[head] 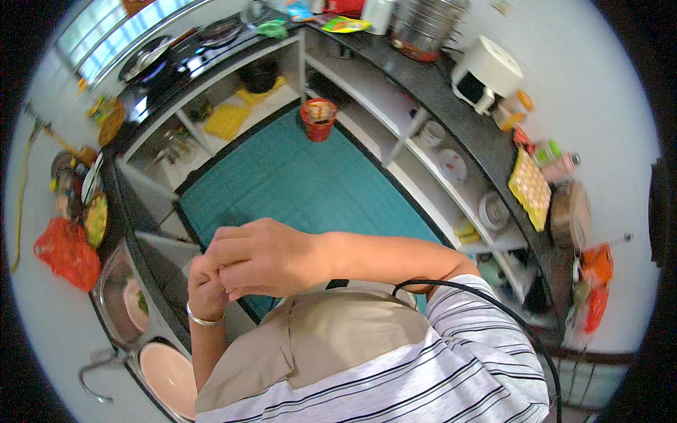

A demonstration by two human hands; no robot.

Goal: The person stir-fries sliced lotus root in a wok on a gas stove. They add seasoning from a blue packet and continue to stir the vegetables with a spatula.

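Just in front of my body, my two hands meet over the left edge of a teal floor mat [285, 185]. My right hand [259, 259] reaches across from the right with its fingers curled against the top of my left hand [207, 285]. A silver bangle [205, 315] circles my left wrist. The fingers overlap, so whether anything sits between them is hidden. Left of my left forearm is a steel sink [113, 280] with a pink bowl of greens [138, 304] in one basin. A larger pink basin [169, 378] sits nearer me, beside the curved faucet [95, 365].
Dark counters [402, 79] wrap around me above open shelves. A red bucket [318, 120] stands at the mat's far corner. A wok [145, 61] rests on the stove at far left. Along the right counter are a white air fryer [489, 71] and an egg tray [530, 187].
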